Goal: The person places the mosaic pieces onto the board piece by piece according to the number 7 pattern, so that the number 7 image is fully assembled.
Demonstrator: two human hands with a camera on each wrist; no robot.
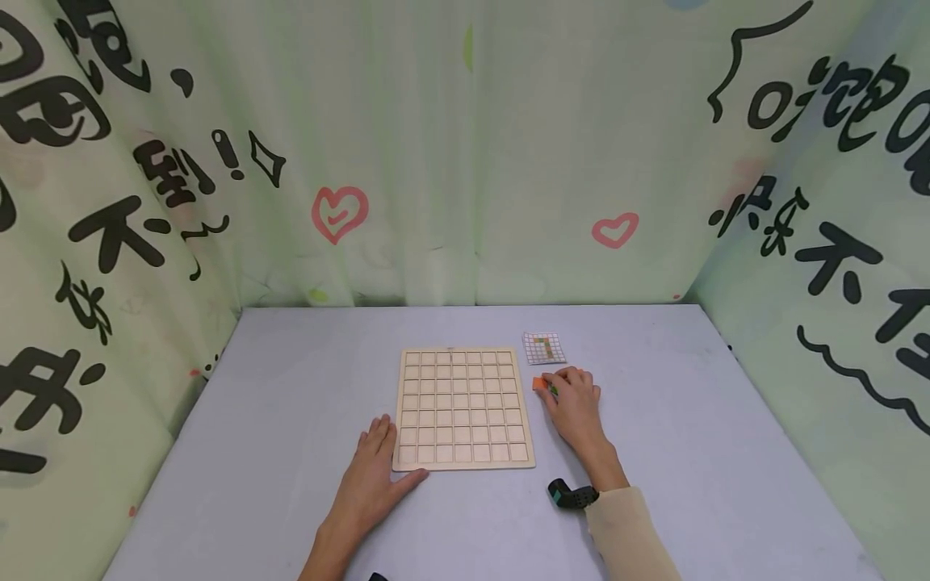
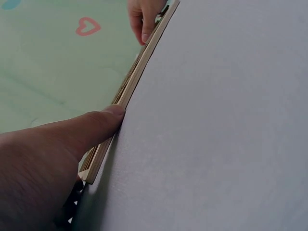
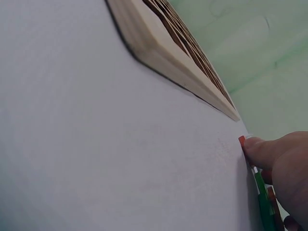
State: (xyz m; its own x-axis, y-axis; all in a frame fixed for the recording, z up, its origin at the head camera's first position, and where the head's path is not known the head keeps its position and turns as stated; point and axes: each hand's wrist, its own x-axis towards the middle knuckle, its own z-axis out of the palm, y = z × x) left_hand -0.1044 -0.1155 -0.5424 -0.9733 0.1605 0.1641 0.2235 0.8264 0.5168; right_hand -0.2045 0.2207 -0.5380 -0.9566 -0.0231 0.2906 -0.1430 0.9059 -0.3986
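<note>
A square wooden grid board [image 1: 465, 409] lies flat on the table. My left hand [image 1: 372, 482] rests at its near left corner, fingers straight along the left side and thumb against the front edge; the left wrist view shows that thumb [image 2: 98, 127] touching the board's edge. To the right of the board, my right hand [image 1: 576, 403] pinches a small orange piece [image 1: 538, 383]. Beneath that hand, partly hidden, are a green piece [image 3: 264, 207] and a brownish one beside it. The right wrist view shows the thumb [image 3: 262, 150] on the orange piece.
A small card with a coloured grid pattern [image 1: 543, 349] lies beyond my right hand. The white table [image 1: 305, 363] is bounded by curtains [image 1: 436, 161] at the back and sides. A dark wrist device [image 1: 572, 495] sits at my right wrist.
</note>
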